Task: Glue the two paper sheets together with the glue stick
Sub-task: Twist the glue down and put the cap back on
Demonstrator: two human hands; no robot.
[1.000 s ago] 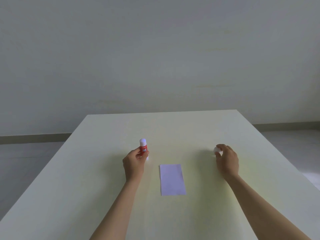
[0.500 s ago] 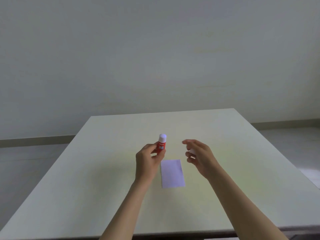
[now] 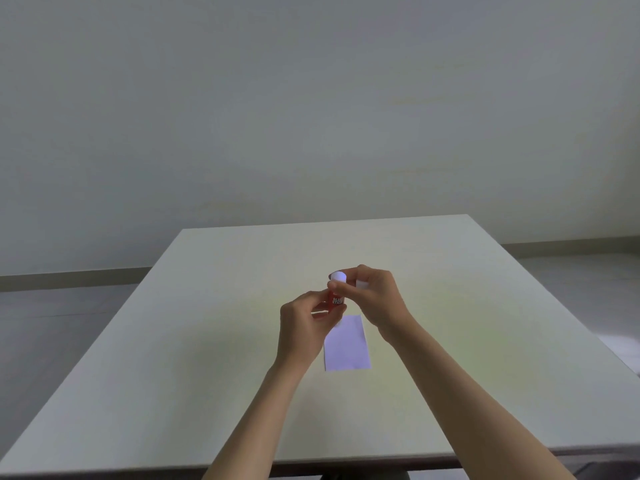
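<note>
Both hands raised, left hand [image 3: 304,323] grip closed on glue stick [image 3: 335,299], right hand [image 3: 375,299] pinching its cap [image 3: 338,277]

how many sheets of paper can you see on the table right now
1. A single white paper sheet lies flat on the table, just below the two hands holding the glue stick. A second sheet may sit exactly under it, but no separate edge shows.

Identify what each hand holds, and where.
Left hand grips the glue stick by its red lower body; right hand pinches its white cap.
</note>
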